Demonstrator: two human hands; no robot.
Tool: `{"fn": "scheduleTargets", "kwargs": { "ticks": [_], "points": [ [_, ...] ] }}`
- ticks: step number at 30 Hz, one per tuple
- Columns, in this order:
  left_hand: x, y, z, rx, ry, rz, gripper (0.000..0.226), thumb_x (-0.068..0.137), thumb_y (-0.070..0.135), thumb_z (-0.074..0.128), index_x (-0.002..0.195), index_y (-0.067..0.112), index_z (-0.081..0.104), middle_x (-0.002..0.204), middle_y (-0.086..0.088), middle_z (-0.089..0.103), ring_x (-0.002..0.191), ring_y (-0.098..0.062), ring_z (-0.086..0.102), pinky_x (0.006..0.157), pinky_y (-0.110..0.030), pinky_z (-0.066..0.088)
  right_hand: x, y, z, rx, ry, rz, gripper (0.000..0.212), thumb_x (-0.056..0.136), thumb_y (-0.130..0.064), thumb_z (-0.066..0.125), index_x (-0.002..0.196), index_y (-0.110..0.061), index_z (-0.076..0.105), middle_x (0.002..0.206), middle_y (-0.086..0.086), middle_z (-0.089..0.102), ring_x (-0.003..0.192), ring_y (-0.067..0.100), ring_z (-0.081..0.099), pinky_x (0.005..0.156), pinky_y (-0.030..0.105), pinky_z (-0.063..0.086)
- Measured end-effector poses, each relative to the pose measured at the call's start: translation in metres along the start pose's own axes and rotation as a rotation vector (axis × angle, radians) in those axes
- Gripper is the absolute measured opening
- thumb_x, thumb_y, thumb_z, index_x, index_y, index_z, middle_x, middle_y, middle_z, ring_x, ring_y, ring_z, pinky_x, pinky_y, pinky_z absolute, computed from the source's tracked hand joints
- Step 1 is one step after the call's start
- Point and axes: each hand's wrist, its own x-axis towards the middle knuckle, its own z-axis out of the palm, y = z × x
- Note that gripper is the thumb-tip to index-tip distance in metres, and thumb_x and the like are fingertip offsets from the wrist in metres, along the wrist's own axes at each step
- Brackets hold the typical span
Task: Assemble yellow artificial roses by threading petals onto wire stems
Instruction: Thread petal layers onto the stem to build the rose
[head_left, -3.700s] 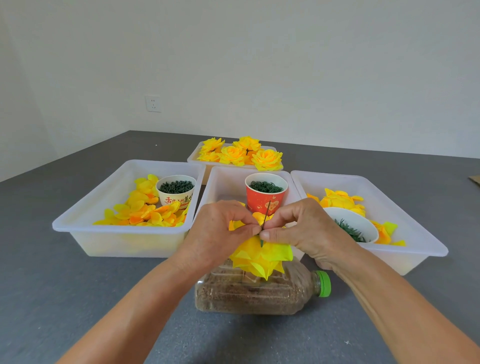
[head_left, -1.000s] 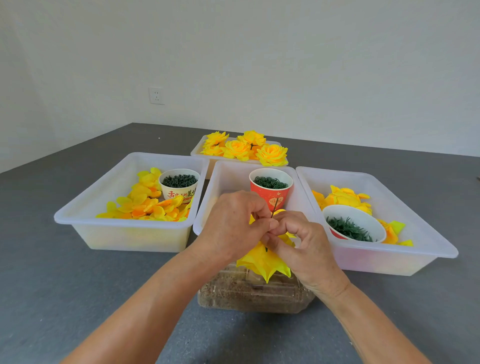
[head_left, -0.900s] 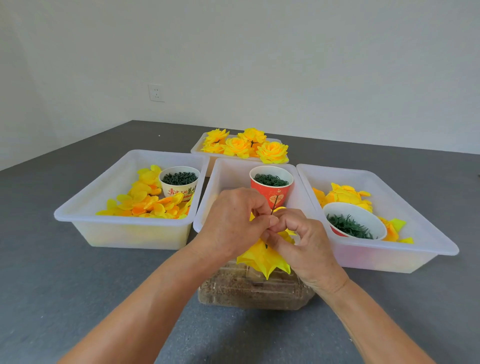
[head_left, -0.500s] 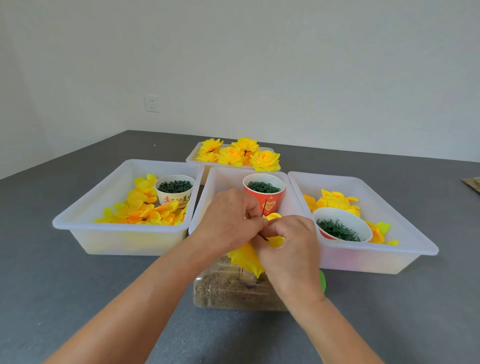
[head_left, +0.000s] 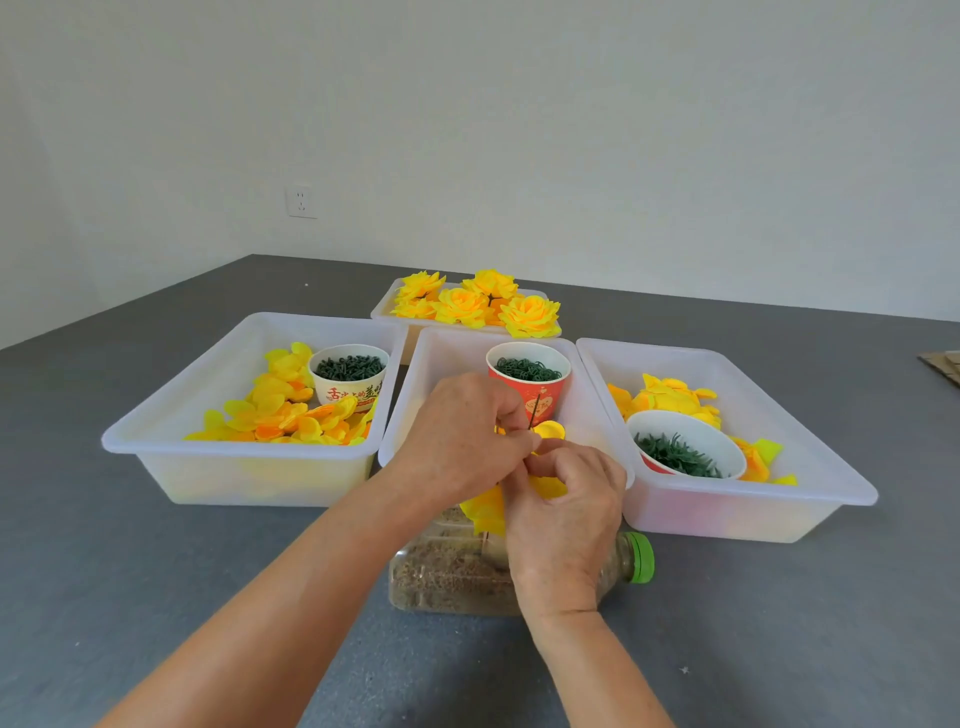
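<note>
While my left hand (head_left: 462, 441) and right hand (head_left: 566, 499) pinch the yellow petals (head_left: 488, 512) on the wire stem (head_left: 533, 413), I judge threading underway; next, another petal layer.

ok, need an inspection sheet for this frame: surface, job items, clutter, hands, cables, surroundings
Surface: grey tabletop, matte.
Job's things: yellow petals on a thin wire stem, held over a lying bottle with a green cap; left bin and right bin hold loose petals and cups of green pieces; centre bin holds a red cup; finished roses in the far tray.
Clutter: cardboard edge at far right.
Hands: left hand and right hand both pinch the petals at the stem.
Cables: nothing seen.
Surroundings: white wall, socket.
</note>
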Motion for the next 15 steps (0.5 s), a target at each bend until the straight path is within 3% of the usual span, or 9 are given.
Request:
{"fn": "scheduleTargets", "kwargs": {
  "ticks": [4,8,11,15],
  "points": [
    [0.001,-0.003,0.001,-0.007,0.006,0.022,0.017,0.079,0.022,0.07,0.064,0.02,0.062,0.08,0.004,0.067,0.081,-0.008,0.057,0.072,-0.023,0.045,-0.005,0.009,0.007,0.056,0.063,-0.074,0.023,0.063,-0.007,0.084,0.057,-0.009,0.062,0.072,-0.011,0.061,0.085,0.024,0.055,0.073,0.049,0.049],
    [0.002,-0.005,0.003,-0.013,0.025,0.031,0.018,0.079,0.022,0.07,0.063,0.021,0.061,0.08,0.004,0.067,0.082,-0.009,0.058,0.072,-0.024,0.045,-0.008,0.013,0.01,0.145,0.098,-0.108,0.015,0.065,-0.015,0.078,0.061,-0.012,0.063,0.078,-0.034,0.056,0.086,0.026,0.059,0.077,0.047,0.05],
    [0.002,-0.006,0.004,-0.015,0.043,0.038,0.018,0.078,0.021,0.07,0.063,0.022,0.06,0.078,0.005,0.066,0.08,-0.008,0.057,0.069,-0.02,0.043,-0.008,0.015,0.011,0.141,0.085,-0.133,0.013,0.067,-0.019,0.074,0.065,-0.011,0.065,0.101,-0.049,0.047,0.088,0.028,0.06,0.079,0.046,0.049],
    [0.0,-0.007,0.003,-0.047,0.045,0.039,0.02,0.078,0.018,0.071,0.062,0.022,0.059,0.071,0.011,0.061,0.074,-0.005,0.054,0.063,-0.013,0.039,-0.007,0.012,0.009,0.136,0.057,-0.135,0.011,0.067,-0.017,0.076,0.067,-0.011,0.067,0.104,-0.05,0.046,0.089,0.027,0.06,0.079,0.042,0.048]
  ]
}}
